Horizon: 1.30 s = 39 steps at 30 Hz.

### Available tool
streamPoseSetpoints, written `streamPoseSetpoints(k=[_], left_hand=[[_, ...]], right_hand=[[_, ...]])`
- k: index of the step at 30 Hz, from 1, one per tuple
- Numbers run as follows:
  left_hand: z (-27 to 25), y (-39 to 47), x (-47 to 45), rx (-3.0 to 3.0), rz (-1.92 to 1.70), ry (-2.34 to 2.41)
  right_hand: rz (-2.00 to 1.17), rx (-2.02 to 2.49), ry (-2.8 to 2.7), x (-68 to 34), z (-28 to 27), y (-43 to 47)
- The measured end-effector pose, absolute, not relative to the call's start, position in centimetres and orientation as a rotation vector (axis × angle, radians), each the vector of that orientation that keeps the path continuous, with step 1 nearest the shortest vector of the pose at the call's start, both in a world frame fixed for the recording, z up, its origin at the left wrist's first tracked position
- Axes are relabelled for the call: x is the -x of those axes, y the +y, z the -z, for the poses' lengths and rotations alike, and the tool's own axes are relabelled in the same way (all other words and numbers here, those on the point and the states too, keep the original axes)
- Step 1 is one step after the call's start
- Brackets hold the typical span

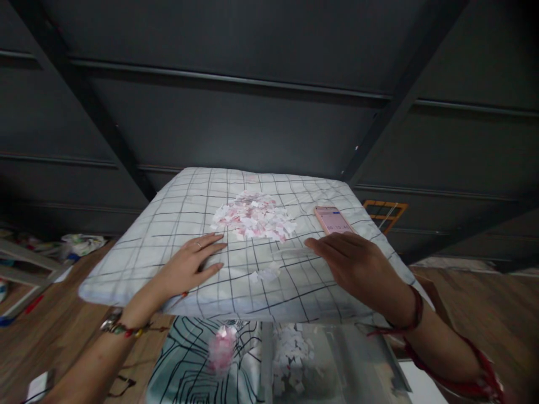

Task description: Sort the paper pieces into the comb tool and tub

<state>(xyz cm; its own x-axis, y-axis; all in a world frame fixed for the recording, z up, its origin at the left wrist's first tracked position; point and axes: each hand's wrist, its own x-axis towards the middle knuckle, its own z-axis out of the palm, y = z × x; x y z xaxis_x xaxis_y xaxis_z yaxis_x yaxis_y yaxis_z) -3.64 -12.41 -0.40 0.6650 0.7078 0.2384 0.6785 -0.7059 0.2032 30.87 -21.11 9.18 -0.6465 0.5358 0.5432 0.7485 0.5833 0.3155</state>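
My left hand lies on the white checked cloth, fingers spread, with nothing in it. A heap of torn white and pink paper scraps is just beyond its fingertips. My right hand is closed over the right part of the cloth. From its fingertips a thin, pale strip reaches left; it is blurred, and I cannot tell its kind. Several white scraps lie apart from the heap, below the strip's tip. A phone showing a timer lies beyond my right hand, which partly hides it.
Below the near table edge is a clear plastic bin holding white paper scraps. Beside it, a blurred pink and white bundle sits over teal patterned fabric. A dark panelled wall stands behind the table.
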Motion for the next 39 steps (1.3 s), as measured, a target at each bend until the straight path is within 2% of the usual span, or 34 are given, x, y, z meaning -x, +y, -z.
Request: streamPoseSetpoints(k=[16, 22, 39], left_hand=[[0.2, -12.4, 3.5, -2.759, -0.457, 1.181], [0.4, -12.2, 3.6, -2.763, -0.467, 1.183], [0.3, -12.2, 3.5, -2.758, -0.456, 1.195]], right_hand=[[0.663, 0.999, -2.498, -32.8, -9.7, -24.0], [0.758, 1.03, -2.511, -33.5, -9.4, -23.6], [0.709, 0.966, -2.509, -32.9, -9.8, -23.9]])
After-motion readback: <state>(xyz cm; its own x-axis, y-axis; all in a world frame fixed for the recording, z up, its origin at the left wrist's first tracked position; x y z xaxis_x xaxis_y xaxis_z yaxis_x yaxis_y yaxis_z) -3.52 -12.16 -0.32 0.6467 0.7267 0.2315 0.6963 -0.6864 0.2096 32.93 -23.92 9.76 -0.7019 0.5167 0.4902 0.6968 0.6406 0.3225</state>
